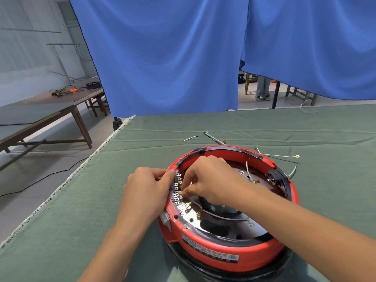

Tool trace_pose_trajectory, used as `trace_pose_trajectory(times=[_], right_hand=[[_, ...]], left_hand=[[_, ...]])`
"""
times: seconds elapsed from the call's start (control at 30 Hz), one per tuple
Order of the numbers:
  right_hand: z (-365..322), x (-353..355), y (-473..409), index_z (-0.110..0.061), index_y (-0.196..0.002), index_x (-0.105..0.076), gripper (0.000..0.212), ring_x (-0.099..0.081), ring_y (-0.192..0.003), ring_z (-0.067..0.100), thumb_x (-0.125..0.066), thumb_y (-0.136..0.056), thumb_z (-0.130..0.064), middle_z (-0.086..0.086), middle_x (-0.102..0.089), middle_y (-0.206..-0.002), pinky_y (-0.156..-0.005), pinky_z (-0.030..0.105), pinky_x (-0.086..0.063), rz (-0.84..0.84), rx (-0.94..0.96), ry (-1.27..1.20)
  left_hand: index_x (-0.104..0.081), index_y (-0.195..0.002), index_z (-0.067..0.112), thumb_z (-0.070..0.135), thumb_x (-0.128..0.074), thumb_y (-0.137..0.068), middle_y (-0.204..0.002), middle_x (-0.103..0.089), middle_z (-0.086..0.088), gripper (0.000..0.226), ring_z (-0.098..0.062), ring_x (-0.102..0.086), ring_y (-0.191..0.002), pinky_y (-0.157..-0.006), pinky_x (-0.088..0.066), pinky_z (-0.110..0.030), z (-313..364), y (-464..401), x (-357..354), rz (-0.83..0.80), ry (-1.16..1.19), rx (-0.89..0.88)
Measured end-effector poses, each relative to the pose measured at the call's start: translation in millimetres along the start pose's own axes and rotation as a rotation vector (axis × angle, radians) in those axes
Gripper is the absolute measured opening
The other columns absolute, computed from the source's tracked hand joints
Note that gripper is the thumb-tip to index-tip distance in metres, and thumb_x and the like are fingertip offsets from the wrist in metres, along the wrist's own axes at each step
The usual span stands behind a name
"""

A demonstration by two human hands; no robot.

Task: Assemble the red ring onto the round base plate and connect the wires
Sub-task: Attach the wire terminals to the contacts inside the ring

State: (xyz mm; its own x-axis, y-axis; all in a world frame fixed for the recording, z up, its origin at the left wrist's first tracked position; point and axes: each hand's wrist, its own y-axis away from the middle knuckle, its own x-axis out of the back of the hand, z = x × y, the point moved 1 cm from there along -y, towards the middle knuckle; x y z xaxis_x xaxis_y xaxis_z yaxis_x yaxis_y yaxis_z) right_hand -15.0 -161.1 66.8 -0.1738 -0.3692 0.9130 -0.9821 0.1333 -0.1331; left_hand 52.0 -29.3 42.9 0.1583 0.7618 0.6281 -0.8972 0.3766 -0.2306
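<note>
Head view, looking down at a red ring [227, 249] sitting on a round base plate [215, 222], both resting on a table with a green cloth [81, 200]. Inside the ring, shiny metal and some dark holes. On the ring's inner left wall, a row of small white terminals [176, 192]. Right at that row, a left hand [148, 190], pressed against the outside of the ring, thumb and finger pinching the ring's edge by the terminals. Just inside the ring, a right hand [209, 180], fingers curled shut, pinching a small brass connector [180, 193] that touches the terminal row. On the plate near the ring's front, a white wire [221, 215] with brass ends, lying loose. On the ring's right side, a black plug block [273, 177] with metal pins. On the ring's front, a label [209, 249] with small print, too blurry to read. On the cloth behind the ring, more loose wires [278, 156] with gold tips, apart from the ring. Farther behind the ring, a big blue curtain [173, 58]. Far off to the ring's left, a long brown table [50, 106] with cables on it.
</note>
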Motion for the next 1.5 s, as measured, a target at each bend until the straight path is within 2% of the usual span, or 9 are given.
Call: trace_pose_trajectory(times=[0.1, 0.2, 0.3, 0.47, 0.67, 0.8, 1.1, 1.33, 1.5], right_hand=[[-1, 1, 1, -0.030, -0.089, -0.076, 0.013, -0.052, -0.082, 0.013, -0.073, -0.079, -0.037, -0.011, -0.056, -0.069, -0.079, 0.031, -0.036, 0.003, -0.006, 0.004], [-4, 2, 3, -0.029, -0.091, -0.076, 0.014, -0.059, -0.093, 0.016, -0.072, -0.080, -0.036, -0.006, -0.070, -0.086, -0.086, 0.032, -0.040, 0.009, -0.004, 0.021], [-6, 2, 3, -0.028, -0.093, -0.076, 0.014, -0.059, -0.097, 0.017, -0.069, -0.082, -0.035, -0.004, -0.072, -0.094, -0.087, 0.032, -0.038, 0.009, -0.001, 0.050], [-8, 1, 3, -0.027, -0.095, -0.076, 0.014, -0.060, -0.098, 0.017, -0.067, -0.085, -0.031, -0.003, -0.073, -0.095, -0.091, 0.033, -0.041, 0.013, 0.007, 0.043], [-5, 2, 4, -0.026, -0.093, -0.077, 0.014, -0.058, -0.092, 0.016, -0.070, -0.083, -0.032, -0.003, -0.072, -0.092, -0.078, 0.028, -0.036, 0.017, 0.006, -0.006], [-7, -1, 3, -0.027, -0.095, -0.076, 0.015, -0.058, -0.094, 0.017, -0.066, -0.085, -0.033, -0.003, -0.072, -0.092, -0.083, 0.032, -0.036, 0.027, 0.032, 0.044], [-8, -5, 7, -0.024, -0.094, -0.073, 0.014, -0.058, -0.093, 0.023, -0.062, -0.086, -0.029, -0.001, -0.069, -0.092, -0.084, 0.036, -0.034, 0.073, 0.082, 0.095], [-12, -7, 4, -0.021, -0.089, -0.072, 0.013, -0.057, -0.093, 0.022, -0.060, -0.086, -0.025, -0.002, -0.068, -0.092, -0.078, 0.035, -0.026, 0.133, 0.114, 0.167], [-12, -6, 5, -0.022, -0.082, -0.069, 0.010, -0.056, -0.092, 0.022, -0.059, -0.085, -0.022, -0.002, -0.067, -0.088, -0.083, 0.037, -0.028, 0.159, 0.117, 0.176]], left_hand=[[-0.069, -0.070, 0.031, 0.041, -0.059, -0.087, -0.060, -0.069, -0.005, 0.022, -0.033, -0.066, -0.073, -0.068, -0.055, -0.043, 1, 1, 0, -0.001, 0.002, -0.004], [-0.070, -0.069, 0.024, 0.041, -0.059, -0.087, -0.060, -0.068, -0.006, 0.026, -0.033, -0.066, -0.073, -0.068, -0.055, -0.043, 0, 1, -1, 0.014, -0.004, -0.007], [-0.070, -0.069, 0.023, 0.040, -0.058, -0.087, -0.060, -0.069, -0.006, 0.028, -0.033, -0.066, -0.071, -0.067, -0.055, -0.043, 0, 1, -2, 0.014, -0.004, -0.008], [-0.067, -0.068, 0.027, 0.040, -0.059, -0.087, -0.061, -0.069, -0.006, 0.024, -0.033, -0.066, -0.073, -0.068, -0.055, -0.043, 0, 1, -1, 0.017, -0.006, -0.018], [-0.067, -0.068, 0.028, 0.039, -0.059, -0.087, -0.060, -0.069, -0.006, 0.023, -0.033, -0.066, -0.070, -0.067, -0.056, -0.043, -1, 0, -2, 0.011, 0.003, -0.026], [-0.068, -0.068, 0.026, 0.038, -0.059, -0.087, -0.062, -0.069, -0.007, 0.025, -0.033, -0.066, -0.072, -0.068, -0.055, -0.043, -1, 0, -2, 0.024, -0.005, -0.034], [-0.072, -0.075, 0.012, 0.038, -0.058, -0.087, -0.067, -0.068, -0.014, 0.032, -0.037, -0.064, -0.078, -0.068, -0.054, -0.044, -1, 1, -3, 0.031, -0.012, -0.040], [-0.072, -0.076, 0.014, 0.039, -0.058, -0.088, -0.067, -0.069, -0.011, 0.031, -0.037, -0.064, -0.081, -0.070, -0.054, -0.042, 0, 2, -4, 0.064, -0.023, -0.037], [-0.073, -0.077, 0.013, 0.040, -0.057, -0.088, -0.067, -0.069, -0.011, 0.034, -0.035, -0.065, -0.079, -0.071, -0.053, -0.042, 1, 1, -4, 0.066, -0.025, -0.037]])
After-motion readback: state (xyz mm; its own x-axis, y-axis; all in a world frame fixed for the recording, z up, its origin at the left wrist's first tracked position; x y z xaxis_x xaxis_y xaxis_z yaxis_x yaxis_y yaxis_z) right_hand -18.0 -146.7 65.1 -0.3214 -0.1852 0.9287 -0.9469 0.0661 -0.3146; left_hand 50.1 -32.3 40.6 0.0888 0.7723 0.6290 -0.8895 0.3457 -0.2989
